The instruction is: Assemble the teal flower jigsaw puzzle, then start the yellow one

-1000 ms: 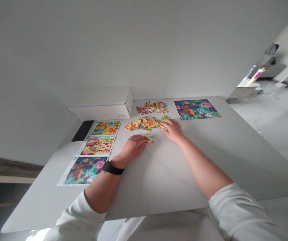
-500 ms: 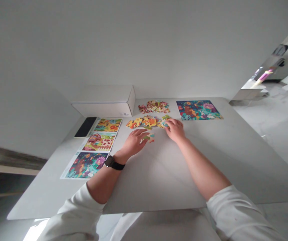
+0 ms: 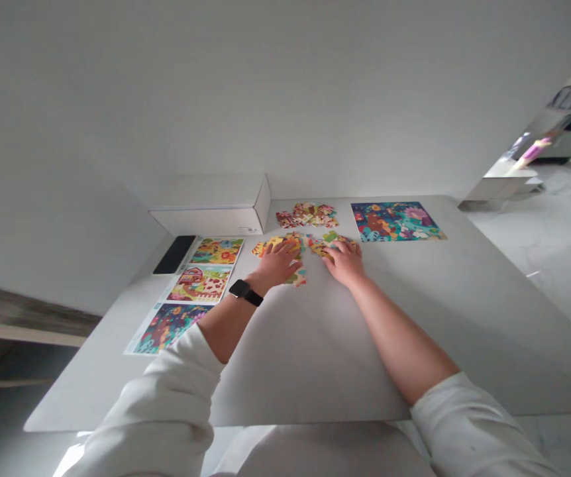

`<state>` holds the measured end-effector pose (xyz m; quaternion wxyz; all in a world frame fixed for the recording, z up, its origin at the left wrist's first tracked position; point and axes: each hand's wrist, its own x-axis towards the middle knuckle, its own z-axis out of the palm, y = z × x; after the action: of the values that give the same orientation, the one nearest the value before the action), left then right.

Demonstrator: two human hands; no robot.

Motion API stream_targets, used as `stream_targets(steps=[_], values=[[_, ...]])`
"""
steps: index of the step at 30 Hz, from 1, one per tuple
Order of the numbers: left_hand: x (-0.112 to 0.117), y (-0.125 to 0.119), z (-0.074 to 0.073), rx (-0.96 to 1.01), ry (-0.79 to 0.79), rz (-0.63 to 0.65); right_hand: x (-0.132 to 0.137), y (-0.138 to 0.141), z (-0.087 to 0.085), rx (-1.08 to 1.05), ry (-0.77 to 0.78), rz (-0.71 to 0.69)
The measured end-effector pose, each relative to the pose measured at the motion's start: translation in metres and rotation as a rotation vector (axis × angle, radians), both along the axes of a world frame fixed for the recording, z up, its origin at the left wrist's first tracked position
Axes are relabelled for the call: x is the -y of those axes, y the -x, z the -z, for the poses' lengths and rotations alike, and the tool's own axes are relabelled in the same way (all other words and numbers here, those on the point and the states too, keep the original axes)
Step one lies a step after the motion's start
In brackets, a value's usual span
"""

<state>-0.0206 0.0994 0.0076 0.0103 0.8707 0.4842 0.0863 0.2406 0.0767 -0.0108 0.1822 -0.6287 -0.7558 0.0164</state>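
Note:
My left hand rests with fingers spread on a pile of yellow and orange jigsaw pieces. Just below its thumb lie a few pale green and red jigsaw pieces, partly covered by the hand. To the right, my right hand lies with fingers apart over another group of yellow, green and blue jigsaw pieces. Some of these pieces are hidden under its fingers. Behind both hands sits a heap of red and cream jigsaw pieces, which neither hand touches.
A finished-looking dark blue animal picture lies at the back right. On the left is a printed sheet with three pictures, beside a black phone. A white box stands against the wall at the back left.
My left hand has moved forward from the pale pieces onto the yellow pile, its fingers spreading. My right hand stays near the right group, where the pieces have shifted and spread slightly.

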Motion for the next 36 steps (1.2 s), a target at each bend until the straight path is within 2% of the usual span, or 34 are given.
stream_targets(steps=[6,10,16,23,26,31,36], values=[[0.011,0.014,-0.001,0.003,-0.03,-0.103,-0.002,0.003,0.002,-0.025,-0.011,0.05],[0.015,0.011,-0.002,0.041,-0.041,-0.125,0.0,0.003,0.0,-0.014,-0.007,-0.051],[0.028,0.018,-0.001,0.121,-0.073,-0.104,0.001,0.003,0.002,-0.035,0.011,-0.103],[0.041,0.033,0.012,0.281,-0.113,-0.079,-0.004,-0.008,0.005,-0.113,-0.077,-0.109],[0.041,0.034,0.015,0.353,-0.112,-0.054,-0.005,-0.012,0.009,-0.121,-0.113,-0.077],[0.042,0.03,0.016,0.384,-0.061,-0.021,-0.006,-0.015,0.012,-0.124,-0.147,0.056],[0.042,0.027,0.018,0.375,-0.057,-0.017,-0.004,-0.017,0.009,-0.105,-0.158,0.013]])
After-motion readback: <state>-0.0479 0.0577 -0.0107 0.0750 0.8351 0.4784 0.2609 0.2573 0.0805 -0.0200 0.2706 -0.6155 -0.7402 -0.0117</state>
